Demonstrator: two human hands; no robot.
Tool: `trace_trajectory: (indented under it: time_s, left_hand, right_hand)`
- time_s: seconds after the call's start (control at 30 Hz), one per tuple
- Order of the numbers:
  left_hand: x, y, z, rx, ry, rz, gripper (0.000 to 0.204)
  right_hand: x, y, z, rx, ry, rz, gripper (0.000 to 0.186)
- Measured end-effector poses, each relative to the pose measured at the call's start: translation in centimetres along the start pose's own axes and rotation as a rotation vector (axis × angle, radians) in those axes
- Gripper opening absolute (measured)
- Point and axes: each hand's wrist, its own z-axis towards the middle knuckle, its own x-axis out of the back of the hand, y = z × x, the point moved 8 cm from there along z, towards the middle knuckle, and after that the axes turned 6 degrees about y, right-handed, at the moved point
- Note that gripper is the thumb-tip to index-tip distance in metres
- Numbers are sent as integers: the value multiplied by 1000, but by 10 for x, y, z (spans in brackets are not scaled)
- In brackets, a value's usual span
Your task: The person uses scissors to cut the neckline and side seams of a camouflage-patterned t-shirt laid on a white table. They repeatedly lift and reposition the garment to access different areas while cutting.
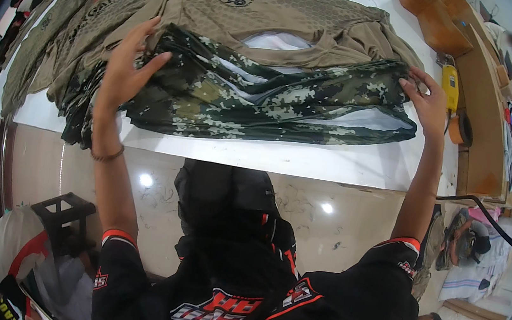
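Note:
A camouflage garment [230, 109] in dark green, olive and white lies bunched across the near side of the white table, its pale inside showing in places. At its left end is my left hand [127, 71], thumb and forefinger spread apart and touching the cloth; its other fingers are mostly hidden. My right hand [428, 104] pinches the upper right corner between thumb and fingers. Just beyond, partly under the camouflage cloth, a tan patterned shirt [336, 26] lies flat with its opening facing me.
More tan shirts [111, 11] overlap on the left of the white table [282, 158]. A brown wooden shelf [487, 124] borders the right side, with a yellow tool [449, 88] and a tape roll [461, 129] beside it. A black cable [498, 218] runs past the table's right corner.

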Motion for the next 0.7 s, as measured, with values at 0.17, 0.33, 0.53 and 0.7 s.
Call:
trace_trajectory:
  time_s: [0.17,0.33,0.53,0.7]
  left_hand:
    - [-15,-14,2,62,-18,135,40]
    - [-2,-10,-3,60,38,64,21]
    - [25,-40,-47,218,104,-681,18]
    - [40,-65,-71,310,-30,-727,35]
  right_hand:
    - [-15,14,0,-62,-128,16,41]
    - [21,29,-13,-24,-121,176,27]
    - [52,40,-46,-68,-338,355,16]
    - [54,40,-48,-220,-414,177,18]
